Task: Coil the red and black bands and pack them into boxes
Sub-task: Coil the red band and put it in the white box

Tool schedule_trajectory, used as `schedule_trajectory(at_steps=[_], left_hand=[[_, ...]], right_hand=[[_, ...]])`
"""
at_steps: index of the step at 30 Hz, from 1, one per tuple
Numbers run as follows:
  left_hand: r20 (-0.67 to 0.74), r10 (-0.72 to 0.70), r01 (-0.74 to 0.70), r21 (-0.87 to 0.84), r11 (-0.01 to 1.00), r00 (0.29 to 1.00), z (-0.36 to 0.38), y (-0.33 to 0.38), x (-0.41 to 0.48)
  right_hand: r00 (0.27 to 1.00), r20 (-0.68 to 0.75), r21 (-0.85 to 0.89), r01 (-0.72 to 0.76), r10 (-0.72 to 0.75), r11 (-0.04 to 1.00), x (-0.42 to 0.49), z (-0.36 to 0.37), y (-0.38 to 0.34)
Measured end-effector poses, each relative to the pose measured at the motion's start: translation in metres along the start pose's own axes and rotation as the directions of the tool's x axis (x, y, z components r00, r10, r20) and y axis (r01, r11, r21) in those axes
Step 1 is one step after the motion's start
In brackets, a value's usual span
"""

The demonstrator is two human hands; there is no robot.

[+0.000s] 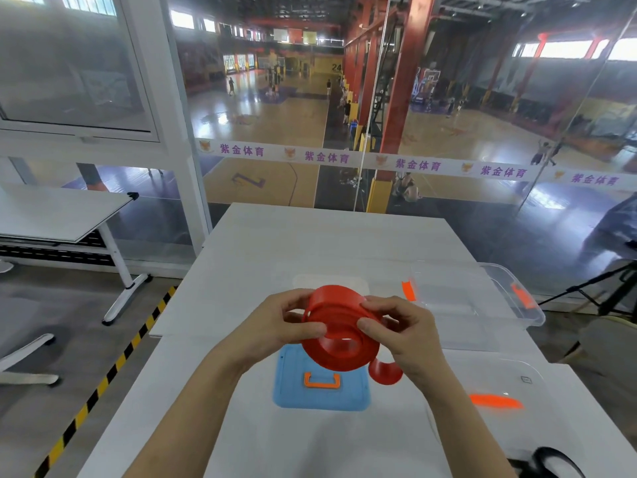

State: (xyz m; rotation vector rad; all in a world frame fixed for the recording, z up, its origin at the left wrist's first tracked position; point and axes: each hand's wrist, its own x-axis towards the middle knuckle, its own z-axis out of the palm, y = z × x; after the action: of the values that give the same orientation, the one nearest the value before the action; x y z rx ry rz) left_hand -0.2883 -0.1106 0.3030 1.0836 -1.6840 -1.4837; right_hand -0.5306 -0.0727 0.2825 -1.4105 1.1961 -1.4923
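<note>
Black band [555,460]: nearest, at the bottom right edge. A dark loop, partly cut off, not yet coiled as far as I can tell.
Blue lid [320,395]: flat on the table [241,426], just below the hands.
Left hand [286,326]: thumb and fingers pinch the coil's left side.
Right hand [403,332]: pinches the right side, thumb on the outer wrap.
Red band [341,339]: held above the table between both hands. It is loosely wound, with a free tail curling low on the right.
Winding: probably best to anchor the core with the left and feed the tail round with the right — snug, edges level, or the turns may spring open.
Clear box [448,305]: beyond on the right, open — a likely home for the coil.
</note>
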Motion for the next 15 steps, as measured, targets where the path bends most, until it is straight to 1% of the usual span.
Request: schedule_trajectory(at_steps=[3,6,9,11,15], left_hand=[[0.008,-0.003,0.002,0.121,0.993,1.000,-0.003,0.002,0.001],[0.038,0.013,-0.019,0.162,0.987,0.999,-0.003,0.002,-0.003],[0.042,-0.007,-0.001,0.205,0.979,0.999,-0.008,0.000,-0.007],[0.034,-0.021,0.015,0.161,0.987,0.999,-0.012,-0.003,-0.011],[-0.005,-0.002,0.002,0.011,1.000,1.000,-0.023,-0.008,-0.024]], right_hand=[[0.999,0.042,-0.056,-0.017,0.019,0.998,-0.004,0.005,-0.004],[0.995,0.092,-0.116,-0.024,0.035,0.993,-0.008,0.011,-0.007],[0.990,0.122,-0.132,-0.049,0.065,0.990,-0.014,0.019,-0.011],[0.989,0.129,-0.145,-0.049,0.068,0.988,-0.016,0.025,-0.014],[0.993,0.100,-0.140,-0.050,0.064,0.989,-0.020,0.036,-0.015]])
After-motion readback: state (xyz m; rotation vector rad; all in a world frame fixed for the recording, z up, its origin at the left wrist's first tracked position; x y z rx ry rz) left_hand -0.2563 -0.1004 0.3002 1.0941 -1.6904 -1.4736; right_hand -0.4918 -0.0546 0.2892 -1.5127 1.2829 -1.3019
